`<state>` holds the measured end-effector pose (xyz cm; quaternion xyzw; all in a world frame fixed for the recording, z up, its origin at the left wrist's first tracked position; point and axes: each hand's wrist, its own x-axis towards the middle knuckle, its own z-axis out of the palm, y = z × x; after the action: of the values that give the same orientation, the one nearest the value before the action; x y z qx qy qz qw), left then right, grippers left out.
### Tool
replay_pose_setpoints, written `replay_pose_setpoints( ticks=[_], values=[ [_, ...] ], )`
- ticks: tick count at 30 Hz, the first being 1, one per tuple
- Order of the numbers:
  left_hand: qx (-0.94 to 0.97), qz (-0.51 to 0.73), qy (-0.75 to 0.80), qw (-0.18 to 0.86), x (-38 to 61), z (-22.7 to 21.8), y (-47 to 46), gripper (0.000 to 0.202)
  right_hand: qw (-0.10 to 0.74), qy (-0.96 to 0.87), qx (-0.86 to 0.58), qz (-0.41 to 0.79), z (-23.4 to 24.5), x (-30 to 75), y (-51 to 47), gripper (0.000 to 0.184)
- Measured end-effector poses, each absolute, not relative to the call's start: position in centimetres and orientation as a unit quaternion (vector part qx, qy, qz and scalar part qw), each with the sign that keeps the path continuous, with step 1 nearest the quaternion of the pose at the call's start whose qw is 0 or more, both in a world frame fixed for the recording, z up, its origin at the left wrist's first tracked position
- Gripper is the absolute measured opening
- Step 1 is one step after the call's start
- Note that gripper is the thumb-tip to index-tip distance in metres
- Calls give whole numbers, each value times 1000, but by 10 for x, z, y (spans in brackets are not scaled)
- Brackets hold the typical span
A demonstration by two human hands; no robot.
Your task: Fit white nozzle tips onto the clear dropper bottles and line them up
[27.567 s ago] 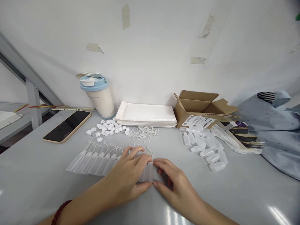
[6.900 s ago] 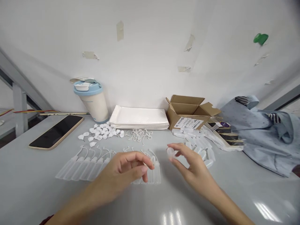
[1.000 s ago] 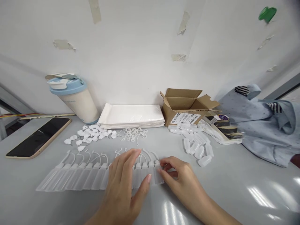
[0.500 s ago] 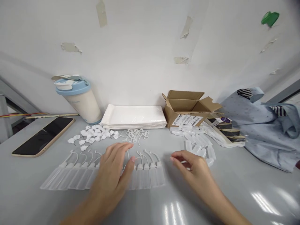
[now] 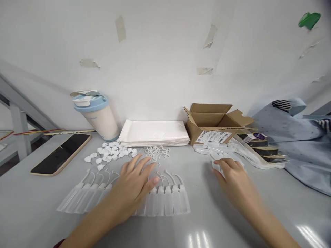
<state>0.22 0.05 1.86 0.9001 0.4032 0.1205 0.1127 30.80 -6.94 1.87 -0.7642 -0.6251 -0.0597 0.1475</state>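
Right grip (image 5: 231, 173) bends over the nearer loose bottles (image 5: 219, 149), which reach toward eleven o'clock; whether it grasps one, I cannot tell. At eight o'clock, looped bottles (image 5: 160, 203), axes roughly twelve-to-six, underlie the released left grip (image 5: 136, 183).

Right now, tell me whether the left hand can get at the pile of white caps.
Probably yes: the left hand is spread over the row of bottles, and the white caps lie loose just beyond it and to its left, with nothing visible standing between.
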Motion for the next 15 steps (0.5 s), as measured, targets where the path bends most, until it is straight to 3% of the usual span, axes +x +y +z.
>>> replay_pose_setpoints(
  ticks=[5,15],
  values=[
    [897,96,410,135,17,32,5,56,114,-628,-767,-68,13,309,-68,29],
    [879,163,421,155,14,37,3,49,78,-655,-745,-101,9,304,-68,26]
  ],
)
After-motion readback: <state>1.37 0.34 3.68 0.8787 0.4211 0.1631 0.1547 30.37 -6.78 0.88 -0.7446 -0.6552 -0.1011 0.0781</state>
